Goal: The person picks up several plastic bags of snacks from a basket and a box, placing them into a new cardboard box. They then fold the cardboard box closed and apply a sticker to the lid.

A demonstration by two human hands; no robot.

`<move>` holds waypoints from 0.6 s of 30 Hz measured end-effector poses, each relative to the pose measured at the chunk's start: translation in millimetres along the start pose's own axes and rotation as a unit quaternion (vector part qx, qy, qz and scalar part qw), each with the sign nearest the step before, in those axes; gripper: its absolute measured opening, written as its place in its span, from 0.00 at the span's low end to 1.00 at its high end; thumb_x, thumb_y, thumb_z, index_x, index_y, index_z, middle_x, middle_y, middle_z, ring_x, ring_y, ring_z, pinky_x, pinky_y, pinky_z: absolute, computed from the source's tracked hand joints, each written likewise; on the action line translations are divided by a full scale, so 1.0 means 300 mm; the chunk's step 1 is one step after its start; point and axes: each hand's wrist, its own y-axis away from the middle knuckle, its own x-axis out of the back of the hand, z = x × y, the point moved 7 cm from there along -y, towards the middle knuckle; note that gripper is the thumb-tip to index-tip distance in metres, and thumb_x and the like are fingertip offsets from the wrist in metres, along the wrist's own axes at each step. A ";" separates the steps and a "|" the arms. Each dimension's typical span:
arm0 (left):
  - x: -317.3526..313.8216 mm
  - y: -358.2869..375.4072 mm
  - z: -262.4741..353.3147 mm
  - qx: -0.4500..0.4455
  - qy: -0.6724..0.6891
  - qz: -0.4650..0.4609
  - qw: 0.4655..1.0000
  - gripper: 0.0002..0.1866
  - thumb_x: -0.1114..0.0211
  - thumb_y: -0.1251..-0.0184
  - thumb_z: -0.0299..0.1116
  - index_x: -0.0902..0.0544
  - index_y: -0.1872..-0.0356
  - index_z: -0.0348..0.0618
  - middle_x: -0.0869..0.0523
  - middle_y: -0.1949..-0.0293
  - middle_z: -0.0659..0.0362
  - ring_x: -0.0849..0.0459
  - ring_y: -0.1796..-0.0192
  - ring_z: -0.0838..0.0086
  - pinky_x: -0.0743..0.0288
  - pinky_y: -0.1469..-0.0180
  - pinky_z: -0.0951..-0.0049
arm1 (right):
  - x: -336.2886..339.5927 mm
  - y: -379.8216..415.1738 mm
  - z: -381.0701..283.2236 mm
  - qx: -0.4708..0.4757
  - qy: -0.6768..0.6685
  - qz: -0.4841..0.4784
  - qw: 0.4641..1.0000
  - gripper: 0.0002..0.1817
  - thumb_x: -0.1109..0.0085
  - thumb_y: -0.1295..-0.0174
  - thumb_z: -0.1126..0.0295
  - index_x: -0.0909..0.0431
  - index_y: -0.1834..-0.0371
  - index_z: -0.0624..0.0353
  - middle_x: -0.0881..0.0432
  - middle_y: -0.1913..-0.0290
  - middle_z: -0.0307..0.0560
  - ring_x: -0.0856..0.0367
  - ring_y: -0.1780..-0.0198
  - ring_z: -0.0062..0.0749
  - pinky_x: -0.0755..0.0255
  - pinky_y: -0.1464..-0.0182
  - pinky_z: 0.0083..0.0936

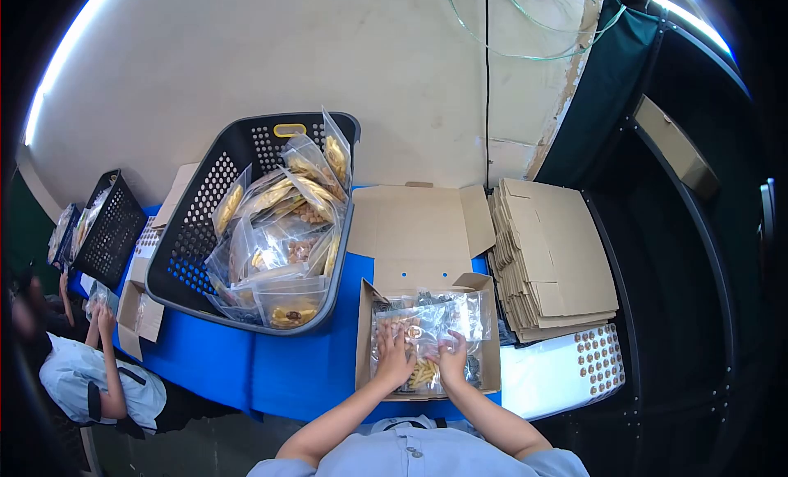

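Note:
An open cardboard box [364, 354] stands on the table right in front of me, its lid folded back. Several clear plastic zip bags fill it, among them a bag with pale yellow, pasta-like pieces [423, 377]. My left hand [396, 360] lies on the bags at the left, fingers spread. On the right side, my right hand [450, 359] rests on the bags with its fingers apart and slightly bent. The yellow pieces show between my two hands. What lies beneath the upper bags is hidden.
Left of the box, a large black basket [345, 255] holds several filled zip bags. Flattened cardboard boxes [566, 255] are stacked at the right, beside a white sheet of round stickers [550, 377]. Another person [107, 382] works at the left near a smaller basket [115, 235].

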 end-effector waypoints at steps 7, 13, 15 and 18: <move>0.075 -0.001 0.031 0.018 0.017 0.085 0.996 0.41 0.40 0.38 0.40 0.52 0.27 0.45 0.61 0.27 0.38 0.62 0.27 0.35 0.63 0.29 0.39 | -0.062 -0.053 0.018 0.021 -0.108 0.006 0.994 0.21 0.53 0.35 0.83 0.43 0.40 0.55 0.34 0.47 0.55 0.19 0.54 0.44 0.18 0.55 0.27; 0.090 0.001 0.028 -0.001 -0.010 0.084 0.996 0.37 0.45 0.33 0.41 0.50 0.27 0.46 0.58 0.26 0.44 0.59 0.26 0.39 0.64 0.29 0.38 | -0.110 -0.109 0.082 -0.029 -0.191 0.063 0.979 0.23 0.54 0.35 0.84 0.45 0.39 0.54 0.36 0.47 0.56 0.20 0.54 0.45 0.18 0.54 0.28; 0.062 -0.007 0.005 0.003 -0.033 0.058 0.998 0.34 0.47 0.32 0.41 0.48 0.28 0.48 0.56 0.26 0.44 0.59 0.26 0.39 0.63 0.29 0.37 | -0.110 -0.105 0.092 -0.031 -0.197 0.062 0.978 0.25 0.51 0.36 0.82 0.46 0.39 0.54 0.36 0.46 0.56 0.22 0.53 0.45 0.20 0.52 0.31; 0.039 0.002 -0.032 0.004 -0.073 0.026 0.997 0.31 0.49 0.30 0.41 0.45 0.28 0.50 0.52 0.26 0.44 0.57 0.26 0.40 0.63 0.29 0.37 | -0.084 -0.059 0.040 0.026 -0.032 0.126 0.991 0.32 0.44 0.41 0.80 0.47 0.36 0.53 0.39 0.44 0.57 0.27 0.50 0.45 0.27 0.48 0.36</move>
